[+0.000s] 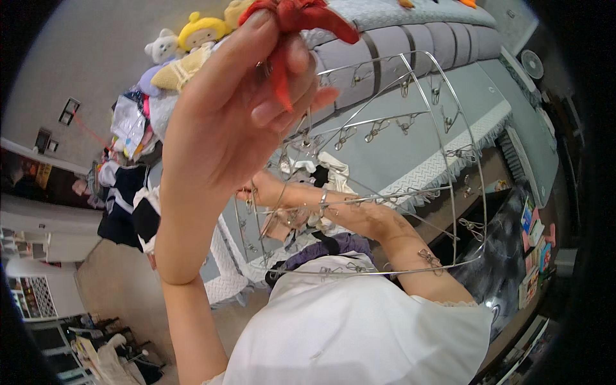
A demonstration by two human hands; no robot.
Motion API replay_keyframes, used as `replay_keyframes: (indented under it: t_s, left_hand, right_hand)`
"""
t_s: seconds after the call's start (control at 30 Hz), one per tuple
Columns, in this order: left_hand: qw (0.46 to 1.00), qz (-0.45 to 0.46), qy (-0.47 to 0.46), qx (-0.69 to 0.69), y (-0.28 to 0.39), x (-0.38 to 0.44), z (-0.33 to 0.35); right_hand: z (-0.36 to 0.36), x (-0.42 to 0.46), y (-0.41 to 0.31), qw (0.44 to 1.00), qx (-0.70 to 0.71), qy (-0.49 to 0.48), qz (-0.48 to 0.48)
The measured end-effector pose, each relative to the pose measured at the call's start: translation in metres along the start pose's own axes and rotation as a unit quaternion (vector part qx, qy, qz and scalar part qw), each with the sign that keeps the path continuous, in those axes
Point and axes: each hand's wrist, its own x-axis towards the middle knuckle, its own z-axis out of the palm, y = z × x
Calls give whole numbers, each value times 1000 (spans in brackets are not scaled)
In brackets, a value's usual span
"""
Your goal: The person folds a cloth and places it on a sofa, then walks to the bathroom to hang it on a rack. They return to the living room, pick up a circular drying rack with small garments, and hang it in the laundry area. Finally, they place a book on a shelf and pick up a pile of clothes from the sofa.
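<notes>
My left hand (pixel 226 120) is raised close to the camera, palm towards me, with its fingers closed around a red ribbon (pixel 308 19). Below it spreads a metal clip hanger (pixel 455 187), a wire frame with several wire clips (pixel 377 130) along its bars. My right hand (pixel 257 188) reaches across to the frame's left side, near a clip. My left hand and forearm partly cover it, and I cannot tell whether it grips the wire. A pile of clothes (pixel 334 166) in white, black and pink lies beneath the frame.
A sofa with a grey-blue cover (pixel 481 89) and white quilted trim stands ahead. Plush toys (pixel 202 31) line its back at the left. Dark and white garments (pixel 127 192) hang over the left end. Books (pixel 532 231) stand at the right.
</notes>
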Motion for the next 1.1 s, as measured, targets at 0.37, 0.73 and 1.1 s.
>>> replay_keyframes:
  t_s: [0.37,0.73,1.1]
  left_hand:
    - [993,117,6,30,41,8,-13]
    - [977,152,104,108,123,27,1]
    - [966,148,107,184,176,-13,27]
  right_hand:
    - [-44,-80,62,897,253,203,299]
    - [60,-71,98,965,-17,91,247]
    - [37,-40,82,973,-131,71,177]
